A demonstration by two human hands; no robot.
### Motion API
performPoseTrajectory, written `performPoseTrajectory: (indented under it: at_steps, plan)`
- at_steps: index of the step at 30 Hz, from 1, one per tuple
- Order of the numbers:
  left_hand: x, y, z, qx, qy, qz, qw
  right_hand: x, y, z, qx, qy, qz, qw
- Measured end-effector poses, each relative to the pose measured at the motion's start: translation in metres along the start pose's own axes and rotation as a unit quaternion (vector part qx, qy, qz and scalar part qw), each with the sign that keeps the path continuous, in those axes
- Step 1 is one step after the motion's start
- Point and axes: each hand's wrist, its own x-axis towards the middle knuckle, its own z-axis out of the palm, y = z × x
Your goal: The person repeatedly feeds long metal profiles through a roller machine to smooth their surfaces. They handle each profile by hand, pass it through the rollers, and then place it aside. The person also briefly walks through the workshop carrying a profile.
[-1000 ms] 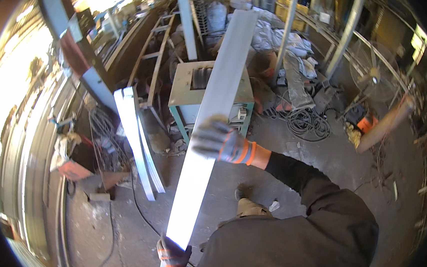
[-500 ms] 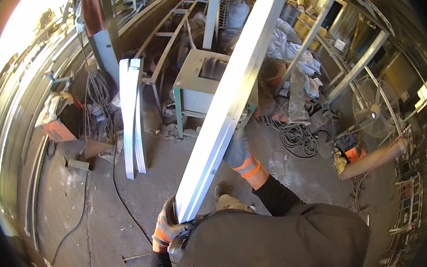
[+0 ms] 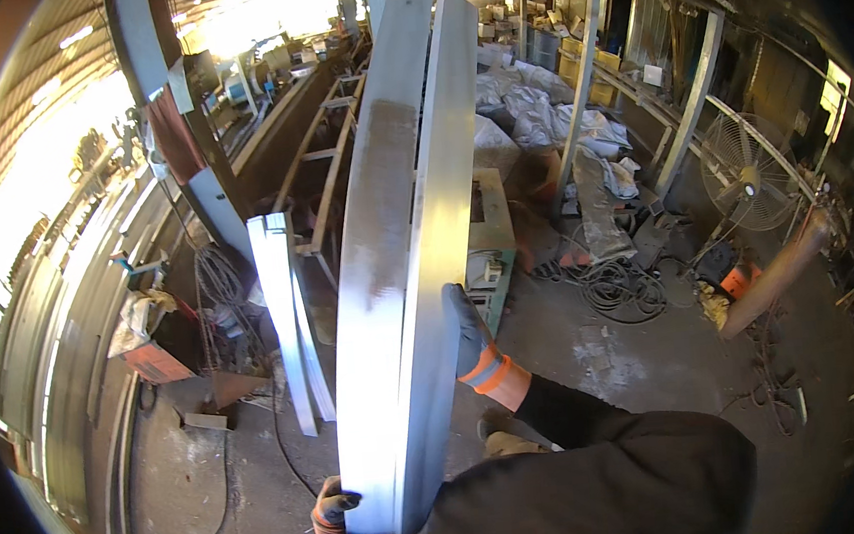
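Two long silvery metal profiles (image 3: pixel 382 301) stand tilted in front of me, side by side with a narrow dark gap between them in their upper part. A brownish smear marks the left one. My left hand (image 3: pixel 333 507), in a grey and orange glove, is closed on the left edge near their lower end. Higher up, the gloved right hand (image 3: pixel 475 339) grips the right edge; its fingers are partly hidden behind the metal. Further off, to the left, shorter bright metal strips (image 3: pixel 289 318) stand upright.
Behind the profiles is a green-grey metal cabinet (image 3: pixel 491 252). Rusty rails (image 3: pixel 323 155) run away at the back left, near an orange box (image 3: pixel 159 360). On the right are coiled cables (image 3: pixel 622 292), a large fan (image 3: pixel 747 176) and pale sacks (image 3: pixel 535 108). Another cable crosses the floor.
The metal has swung from leaning right to nearly upright and turned, showing two profiles with a gap. My left hand has moved lower; my right hand now shows on the right edge. The view has tilted up.
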Motion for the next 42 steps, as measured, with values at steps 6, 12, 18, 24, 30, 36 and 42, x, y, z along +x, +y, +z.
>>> performPoseTrajectory:
  at_steps: [6, 12, 18, 24, 30, 36, 42]
  plan:
    - [-0.006, -0.028, 0.011, -0.003, -0.105, 0.029, 0.994, -0.012, 0.012, -0.013, 0.070, 0.028, 0.025, 0.997]
    - [-0.009, -0.050, 0.023, 0.164, -0.143, -0.018, 0.976, 0.006, 0.034, 0.040, -0.114, 0.163, 0.013, 0.980]
    - [-0.014, -0.029, 0.059, 0.226, -0.183, -0.062, 0.955, 0.021, 0.034, 0.024, -0.175, 0.184, 0.061, 0.965]
    - [-0.053, -0.015, 0.107, 0.123, -0.079, -0.078, 0.986, 0.003, 0.011, 0.009, -0.283, 0.224, -0.156, 0.919]
    - [-0.073, 0.001, 0.148, 0.156, -0.044, -0.051, 0.985, -0.005, -0.047, -0.036, -0.277, 0.259, -0.196, 0.905]
    - [0.049, -0.032, 0.191, 0.240, 0.083, -0.036, 0.967, 0.012, -0.117, -0.102, -0.185, 0.304, -0.178, 0.917]
    - [0.190, -0.045, 0.220, 0.433, 0.180, -0.017, 0.883, 0.084, -0.218, -0.191, -0.397, 0.391, -0.246, 0.793]
